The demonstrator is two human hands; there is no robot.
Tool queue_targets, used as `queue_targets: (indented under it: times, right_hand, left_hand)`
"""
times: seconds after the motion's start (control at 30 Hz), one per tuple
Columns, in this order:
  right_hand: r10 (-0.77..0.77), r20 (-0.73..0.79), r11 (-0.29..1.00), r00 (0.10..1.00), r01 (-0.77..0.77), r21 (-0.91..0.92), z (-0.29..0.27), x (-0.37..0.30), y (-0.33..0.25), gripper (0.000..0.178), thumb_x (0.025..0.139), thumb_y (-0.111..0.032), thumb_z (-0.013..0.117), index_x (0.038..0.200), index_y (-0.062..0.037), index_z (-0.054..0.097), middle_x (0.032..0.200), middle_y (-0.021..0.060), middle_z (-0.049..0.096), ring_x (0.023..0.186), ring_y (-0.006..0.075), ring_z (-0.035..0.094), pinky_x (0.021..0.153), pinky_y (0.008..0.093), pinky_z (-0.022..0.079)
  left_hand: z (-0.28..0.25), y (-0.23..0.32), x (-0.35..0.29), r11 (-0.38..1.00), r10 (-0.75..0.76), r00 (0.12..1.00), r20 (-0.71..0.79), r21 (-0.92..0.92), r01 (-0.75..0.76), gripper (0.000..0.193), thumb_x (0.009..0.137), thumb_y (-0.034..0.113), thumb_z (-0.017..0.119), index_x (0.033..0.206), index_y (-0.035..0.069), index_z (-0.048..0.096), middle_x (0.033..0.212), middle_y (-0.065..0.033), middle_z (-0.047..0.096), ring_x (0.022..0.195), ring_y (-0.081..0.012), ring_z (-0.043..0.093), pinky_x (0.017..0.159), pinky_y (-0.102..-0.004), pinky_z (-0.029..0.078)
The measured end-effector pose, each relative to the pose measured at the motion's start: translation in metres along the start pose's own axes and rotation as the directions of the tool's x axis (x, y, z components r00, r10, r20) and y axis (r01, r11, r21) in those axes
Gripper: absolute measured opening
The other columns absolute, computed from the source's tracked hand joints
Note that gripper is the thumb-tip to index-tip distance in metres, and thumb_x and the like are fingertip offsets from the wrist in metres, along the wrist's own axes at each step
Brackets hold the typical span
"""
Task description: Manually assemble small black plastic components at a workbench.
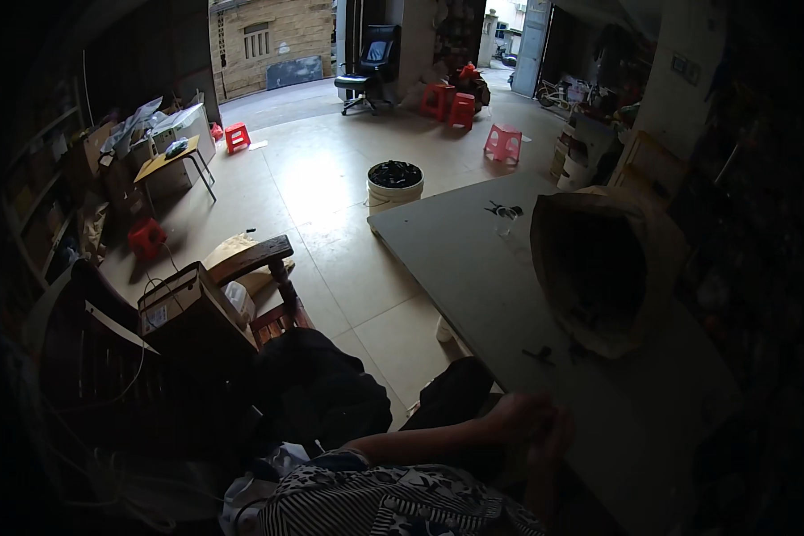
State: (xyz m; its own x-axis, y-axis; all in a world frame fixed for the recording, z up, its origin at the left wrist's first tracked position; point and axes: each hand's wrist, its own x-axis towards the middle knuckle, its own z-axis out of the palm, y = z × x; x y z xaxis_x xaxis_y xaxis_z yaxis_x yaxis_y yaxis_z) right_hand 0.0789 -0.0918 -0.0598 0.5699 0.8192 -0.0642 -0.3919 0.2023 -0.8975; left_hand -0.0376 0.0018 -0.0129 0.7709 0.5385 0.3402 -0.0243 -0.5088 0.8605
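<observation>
My left hand [516, 415] and my right hand [554, 438] are close together at the near edge of the grey table [456, 232]. Their fingers look bent and pressed together. Deep shadow hides whatever they hold. Just beyond them on the tabletop lies a small black piece [538, 355]. A large brown sack [545, 232] stands on the table with its mouth wide and its inside dark. Several small black pieces [505, 211] lie farther off on the tabletop.
A white bucket [395, 192] full of black pieces stands on the tiled floor past the table. To my left are a wooden armchair [255, 255] and a cardboard box [188, 308]. Red stools [502, 143] and a black office chair [375, 67] stand farther away.
</observation>
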Motion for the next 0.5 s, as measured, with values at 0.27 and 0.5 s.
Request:
queue_targets:
  times: [0.27,0.5]
  right_hand:
    - [-0.227,-0.211,0.921,0.951,0.140,-0.364,-0.001,0.000,0.026,0.038,0.092,-0.033,0.044,0.115,-0.0026,0.040,0.115,0.0121,0.041,0.104,0.0199,0.044,0.086,0.0307,0.039]
    - [-0.482,-0.129,0.738,0.867,0.322,-0.593,-0.021,0.002,0.063,0.049,0.091,-0.033,0.042,0.126,-0.0005,0.033,0.125,0.0179,0.036,0.112,0.0253,0.040,0.092,0.0345,0.036]
  left_hand:
    - [0.000,-0.005,-0.001,0.853,-0.129,0.961,0.245,-0.467,0.234,0.028,0.075,0.012,0.064,0.097,0.003,0.049,0.086,-0.0033,0.053,0.083,-0.0077,0.047,0.070,-0.0268,0.042]
    - [0.016,-0.031,-0.002,0.621,-0.041,0.977,0.210,-0.761,0.190,0.027,0.073,0.009,0.069,0.093,0.004,0.052,0.082,0.0005,0.054,0.079,-0.0078,0.050,0.068,-0.0246,0.043]
